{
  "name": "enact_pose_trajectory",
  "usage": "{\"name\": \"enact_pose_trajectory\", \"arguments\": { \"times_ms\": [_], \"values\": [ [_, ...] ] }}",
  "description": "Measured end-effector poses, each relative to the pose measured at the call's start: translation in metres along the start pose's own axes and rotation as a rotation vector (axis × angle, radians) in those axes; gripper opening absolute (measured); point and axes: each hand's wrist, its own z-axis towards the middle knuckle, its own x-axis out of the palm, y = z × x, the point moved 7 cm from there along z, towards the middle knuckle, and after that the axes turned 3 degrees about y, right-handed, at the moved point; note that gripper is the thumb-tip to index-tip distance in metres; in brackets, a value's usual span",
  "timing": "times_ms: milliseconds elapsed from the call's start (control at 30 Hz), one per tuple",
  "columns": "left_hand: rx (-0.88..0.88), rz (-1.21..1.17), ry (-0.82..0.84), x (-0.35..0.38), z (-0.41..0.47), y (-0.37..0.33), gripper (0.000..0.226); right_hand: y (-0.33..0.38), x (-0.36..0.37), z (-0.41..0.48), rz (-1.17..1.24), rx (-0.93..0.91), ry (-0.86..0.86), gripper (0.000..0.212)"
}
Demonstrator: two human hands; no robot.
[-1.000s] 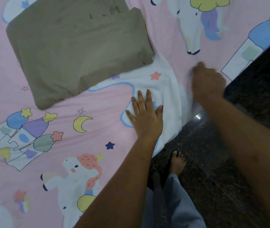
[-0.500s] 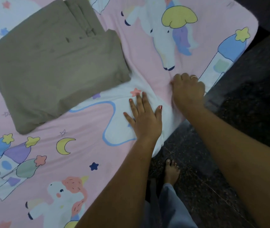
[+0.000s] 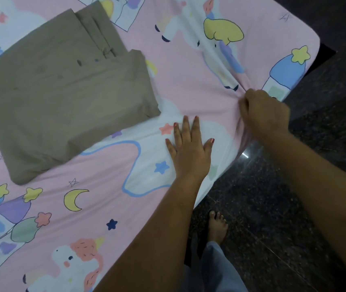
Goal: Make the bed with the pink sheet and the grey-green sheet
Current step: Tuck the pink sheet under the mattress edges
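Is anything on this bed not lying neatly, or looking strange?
Yes. The pink sheet is bunched into creases where the right hand grips it near the bed's edge. The left hand lies flat on it. The grey-green sheet lies folded, not spread.

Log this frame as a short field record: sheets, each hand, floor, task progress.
pink sheet: spread over the bed, printed with unicorns, castles and stars; puckered near the right edge
grey-green sheet: folded, lying on top of the pink sheet, upper left
left hand: flat, fingers spread, pressing the pink sheet down near the bed edge
right hand: closed, bunching the pink sheet at the edge
floor: dark speckled stone; a bare foot stands by the bed
progress: pink sheet being tightened; grey-green sheet not yet unfolded
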Motion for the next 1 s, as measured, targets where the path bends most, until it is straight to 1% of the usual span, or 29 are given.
{"name": "enact_pose_trajectory", "arguments": {
  "times_ms": [67,100,167,200,300,333,467,500,567,600,633,700,733,767,800,900,933,1000],
  "values": [
    [0.009,0.022,0.021,0.001,0.006,-0.007,0.064,-0.022,-0.01,0.006,0.136,0.147,-0.034,0.036],
    [0.013,0.033,0.03,0.001,0.009,-0.011,0.064,-0.033,-0.012,0.01,0.173,0.219,-0.028,0.043],
    [0.014,0.045,0.041,0.001,0.014,-0.018,0.063,-0.041,-0.012,0.019,0.113,0.28,0.065,0.055],
    [0.012,0.047,0.043,0.001,0.015,-0.021,0.063,-0.04,-0.011,0.024,0.038,0.266,0.119,0.053],
    [0.002,0.053,0.058,0.001,0.02,-0.031,0.061,-0.019,-0.003,0.035,-0.152,0.083,0.2,0.029],
    [0.002,0.058,0.071,0.002,0.021,-0.036,0.061,-0.013,-0.001,0.037,-0.18,0.04,0.225,0.026],
    [0.019,0.054,0.154,0.002,0.023,-0.058,0.062,-0.002,-0.003,0.04,-0.232,-0.045,0.345,0.024],
    [0.017,0.055,0.18,0.002,0.023,-0.063,0.063,-0.006,-0.005,0.041,-0.218,-0.04,0.352,0.023],
    [-0.006,0.038,0.228,0.0,0.024,-0.071,0.063,-0.017,-0.009,0.038,-0.104,0.01,0.334,0.022],
    [-0.017,0.027,0.248,-0.001,0.025,-0.075,0.063,-0.022,-0.013,0.035,-0.034,0.046,0.309,0.027],
    [-0.022,0.021,0.26,-0.001,0.026,-0.078,0.063,-0.027,-0.015,0.032,0.012,0.08,0.293,0.038],
    [-0.011,0.011,0.261,-0.002,0.027,-0.087,0.064,-0.031,-0.017,0.029,0.025,0.12,0.32,0.061],
    [-0.003,0.003,0.252,0.0,0.026,-0.09,0.065,-0.032,-0.015,0.028,0.003,0.125,0.342,0.066],
    [0.005,0.0,0.232,0.001,0.026,-0.094,0.065,-0.031,-0.014,0.03,-0.031,0.117,0.356,0.066],
    [0.009,0.001,0.204,0.002,0.027,-0.096,0.065,-0.03,-0.012,0.033,-0.071,0.095,0.362,0.061],
    [-0.02,-0.013,0.135,0.006,0.029,-0.097,0.064,-0.016,-0.004,0.037,-0.201,-0.046,0.391,0.027],
    [-0.022,-0.013,0.125,0.007,0.031,-0.098,0.064,-0.012,-0.003,0.038,-0.219,-0.086,0.398,0.023],
    [-0.014,-0.027,0.123,0.007,0.04,-0.101,0.064,-0.011,-0.004,0.04,-0.243,-0.138,0.418,0.024]
  ]
}}
